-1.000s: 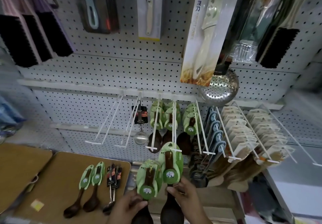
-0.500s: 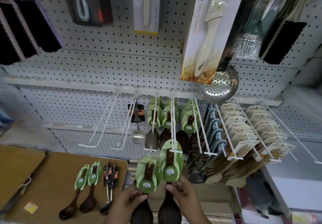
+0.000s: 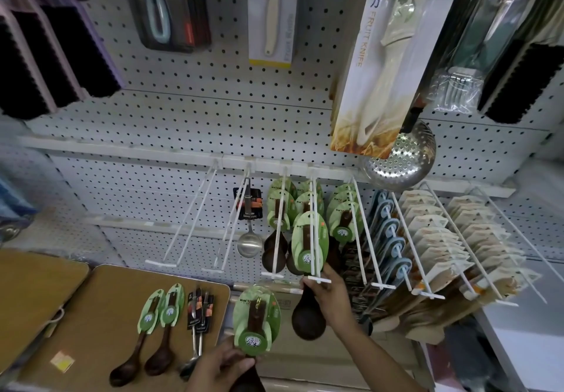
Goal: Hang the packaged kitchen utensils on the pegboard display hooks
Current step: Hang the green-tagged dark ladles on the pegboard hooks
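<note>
Before the pegboard, my right hand grips a dark wooden spoon by its neck, its green card threaded on a white hook that runs up and away from my grip. The spoon hangs bowl-down, long axis near vertical. My left hand, lower and farther off, holds a second carded spoon upright.

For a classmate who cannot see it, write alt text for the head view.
A right hand slides a green-carded wooden spoon onto a white pegboard hook, while the left hand holds another carded spoon below. More spoons lie on a wooden table at left.
</note>
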Motion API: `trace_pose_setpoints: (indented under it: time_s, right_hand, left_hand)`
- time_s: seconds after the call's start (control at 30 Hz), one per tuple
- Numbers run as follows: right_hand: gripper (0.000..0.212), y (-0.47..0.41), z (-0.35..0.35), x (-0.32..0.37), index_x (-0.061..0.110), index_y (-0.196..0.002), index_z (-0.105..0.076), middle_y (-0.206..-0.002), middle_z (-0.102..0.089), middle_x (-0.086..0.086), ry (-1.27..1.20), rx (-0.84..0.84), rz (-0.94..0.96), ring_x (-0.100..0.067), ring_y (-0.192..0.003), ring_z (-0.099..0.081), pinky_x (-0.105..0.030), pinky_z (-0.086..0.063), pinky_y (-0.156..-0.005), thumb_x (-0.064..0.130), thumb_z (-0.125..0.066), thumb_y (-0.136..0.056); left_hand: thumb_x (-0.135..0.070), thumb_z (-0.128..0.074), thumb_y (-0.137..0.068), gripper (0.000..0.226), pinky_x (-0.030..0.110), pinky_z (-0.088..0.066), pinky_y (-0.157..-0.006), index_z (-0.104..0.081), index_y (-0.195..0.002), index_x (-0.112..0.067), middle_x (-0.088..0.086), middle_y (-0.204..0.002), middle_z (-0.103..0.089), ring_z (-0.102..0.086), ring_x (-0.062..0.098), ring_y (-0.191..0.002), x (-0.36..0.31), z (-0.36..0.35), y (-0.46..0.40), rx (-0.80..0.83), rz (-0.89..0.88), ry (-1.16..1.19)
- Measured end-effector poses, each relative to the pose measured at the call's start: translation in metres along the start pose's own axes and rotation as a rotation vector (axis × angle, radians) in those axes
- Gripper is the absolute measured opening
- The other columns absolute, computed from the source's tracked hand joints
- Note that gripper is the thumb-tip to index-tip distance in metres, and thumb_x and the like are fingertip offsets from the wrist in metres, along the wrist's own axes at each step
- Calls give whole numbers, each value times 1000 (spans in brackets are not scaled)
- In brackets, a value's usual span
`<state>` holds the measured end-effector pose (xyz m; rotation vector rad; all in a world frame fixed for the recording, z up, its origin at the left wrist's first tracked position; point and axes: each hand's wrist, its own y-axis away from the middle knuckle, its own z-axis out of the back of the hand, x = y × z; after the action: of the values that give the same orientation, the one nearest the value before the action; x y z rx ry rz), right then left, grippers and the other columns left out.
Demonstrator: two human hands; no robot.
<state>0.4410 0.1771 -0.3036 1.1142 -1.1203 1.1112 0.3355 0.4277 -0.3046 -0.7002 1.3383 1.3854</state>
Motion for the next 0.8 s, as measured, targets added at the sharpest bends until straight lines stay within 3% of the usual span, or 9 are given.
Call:
trace_pose_setpoints:
  time_s: [0.13,0.27,0.37,0.43,0.5,0.57,0.63,0.7,0.8]
  right_hand:
    - [28,-17,1,-5,10,-113,-65,-86,-73,-4,6,-22,-11,-21,-84,-67,-45,-51,-85,-5,-63,-90]
    - [35,-27,-2,-11,19,-109,-67,-82,-69,-12,-41,-12,-26,-31,-83,-63,-54,-50,-86,32,-70,-77]
    - [27,-31,-4,-17,15,-101,-68,-81,-71,-11,-26,-34,-44,-34,-86,-66,-56,-49,-90,25,-73,-77]
    - [18,-31,-4,-18,9,-98,-65,-84,-73,-8,7,-43,-58,-29,-92,-68,-48,-50,-92,6,-74,-83]
    - [25,-30,-2,-20,5,-99,-62,-94,-72,-8,0,-58,-90,-16,-91,-68,-28,-52,-84,-12,-69,-82]
    - [38,-24,0,-21,3,-114,-58,-113,-66,-15,-9,-64,-103,-12,-98,-64,-15,-53,-77,-16,-66,-82]
    - [43,-12,1,-18,8,-121,-58,-118,-64,-11,43,-41,-72,-19,-106,-61,-21,-55,-82,-1,-73,-82]
    - [42,4,1,-14,17,-117,-63,-113,-66,-5,48,-16,-66,-20,-102,-63,-25,-54,-79,15,-74,-76]
    - [39,33,-5,-2,19,-114,-65,-115,-67,0,65,96,-83,-22,-111,-63,-17,-51,-82,-4,-67,-82]
  left_hand:
    - [0,-74,-85,43,6,-45,-92,-67,-117,-27,-6,-102,-79,-71,7,-106,-4,1,3,10,-19,1]
    - [4,-74,-83,50,8,-44,-98,-78,-94,-44,-17,-101,-77,-68,-6,-101,-7,-2,6,-7,34,11]
    - [11,-70,-84,46,13,-50,-93,-79,-88,-34,-16,-94,-78,-71,-3,-94,-8,-3,5,-44,103,103]
    - [7,-72,-84,44,10,-47,-96,-75,-95,-35,-16,-96,-78,-70,-2,-100,-6,-4,3,-22,63,64]
    - [1,-76,-83,48,6,-42,-98,-75,-96,-45,-18,-97,-77,-68,-4,-104,-2,-4,-1,-8,32,8]
    - [-2,-77,-82,57,12,-43,-103,-72,-92,-57,-16,-98,-78,-69,-2,-103,2,-3,-5,-29,12,-5]
    - [-4,-78,-82,57,20,-44,-105,-69,-95,-59,-14,-99,-78,-69,0,-105,6,-3,-12,-31,13,-18]
    - [-2,-76,-83,52,15,-45,-100,-71,-99,-52,-12,-96,-79,-70,1,-104,6,-5,-16,-24,-1,-27]
    - [5,-73,-83,44,7,-46,-92,-70,-104,-34,-7,-93,-79,-72,4,-101,4,-8,-23,-46,11,11]
